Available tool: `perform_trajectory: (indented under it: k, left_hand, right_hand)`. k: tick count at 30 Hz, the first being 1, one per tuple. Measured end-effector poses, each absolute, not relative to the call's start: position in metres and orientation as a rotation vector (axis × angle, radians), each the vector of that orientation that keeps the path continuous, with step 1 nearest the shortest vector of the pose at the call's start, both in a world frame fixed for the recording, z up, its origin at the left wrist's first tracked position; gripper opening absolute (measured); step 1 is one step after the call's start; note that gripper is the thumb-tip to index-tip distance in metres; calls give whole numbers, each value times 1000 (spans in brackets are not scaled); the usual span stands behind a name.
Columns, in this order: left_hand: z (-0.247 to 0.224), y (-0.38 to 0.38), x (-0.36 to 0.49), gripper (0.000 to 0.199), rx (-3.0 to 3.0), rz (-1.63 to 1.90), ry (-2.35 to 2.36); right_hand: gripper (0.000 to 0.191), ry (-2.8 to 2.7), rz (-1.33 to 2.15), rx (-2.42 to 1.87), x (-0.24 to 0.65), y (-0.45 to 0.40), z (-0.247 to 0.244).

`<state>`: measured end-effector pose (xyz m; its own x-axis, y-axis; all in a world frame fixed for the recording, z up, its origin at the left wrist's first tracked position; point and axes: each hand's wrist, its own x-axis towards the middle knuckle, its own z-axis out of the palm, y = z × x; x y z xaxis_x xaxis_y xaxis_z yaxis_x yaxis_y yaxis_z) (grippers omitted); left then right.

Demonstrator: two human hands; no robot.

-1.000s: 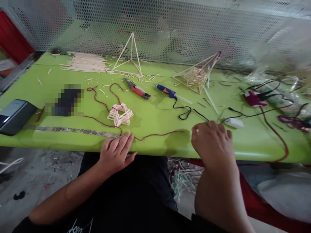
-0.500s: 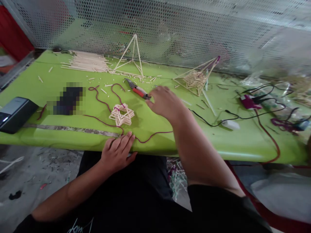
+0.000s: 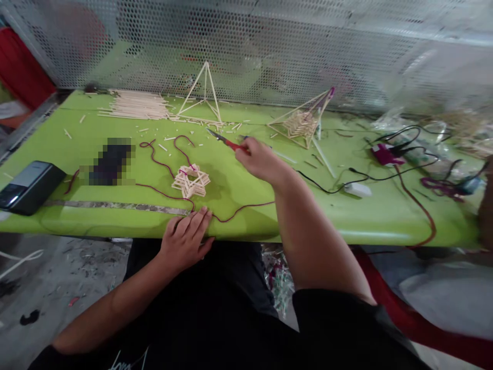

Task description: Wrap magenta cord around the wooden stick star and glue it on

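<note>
My right hand [image 3: 260, 158] is closed round the handles of red-handled pliers [image 3: 230, 143], whose dark jaws point to the upper left, towards the scattered stick bits. My left hand [image 3: 186, 237] lies on the table's front edge with its fingers stretched out, right beside a purple cord [image 3: 246, 206]. Whether its fingertips press on the cord I cannot tell. Just beyond that hand sits a small star-shaped piece of stacked wooden sticks [image 3: 201, 188], with lengths of purple cord tied to it and trailing across the green table [image 3: 246, 228].
At the back are a pile of thin sticks [image 3: 136, 106], a stick pyramid frame [image 3: 205, 87] and another pyramid with stacked sticks inside [image 3: 300, 125]. A dark box-shaped device [image 3: 33, 186] stands at left; cables and a white adapter [image 3: 358, 190] lie right. A perforated metal screen [image 3: 246, 46] rises behind.
My right hand has closed on the pliers' handles, and the pliers have turned and lifted slightly. The left hand stays at the table edge. The view has shifted a little.
</note>
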<state>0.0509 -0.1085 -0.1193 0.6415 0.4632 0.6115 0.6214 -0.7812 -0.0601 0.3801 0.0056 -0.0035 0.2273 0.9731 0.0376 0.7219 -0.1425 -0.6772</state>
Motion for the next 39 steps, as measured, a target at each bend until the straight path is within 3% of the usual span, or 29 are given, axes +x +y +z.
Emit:
perform_trajectory:
  k: [5,10,18,23,29,35,39]
  left_hand:
    - [-113,-108,50,82,-2618,-852,-865]
    - [-114,-106,46,74,-2632,-909,-831]
    - [-110,-128,40,40,-2732,-1104,-661]
    - [-103,-135,47,43,-2775,-1105,-687]
    - [-103,-125,50,36,-2800,-1049,-746]
    - [-100,-121,53,59,-2875,-914,-703]
    - [-89,-118,57,60,-2944,-824,-671]
  right_hand:
    - [56,-1144,876,-1621,385,-129,-16]
    - [70,-884,1124,-1420,371,-227,-40]
    - [49,-766,1411,-1302,358,-297,-57]
    - [37,-743,1643,-1221,352,-319,-61]
    - [37,-727,1797,-1224,340,-326,-62]
    - [48,-728,1866,-1241,326,-318,-59]
    - [47,-704,1845,-1246,320,-314,-61]
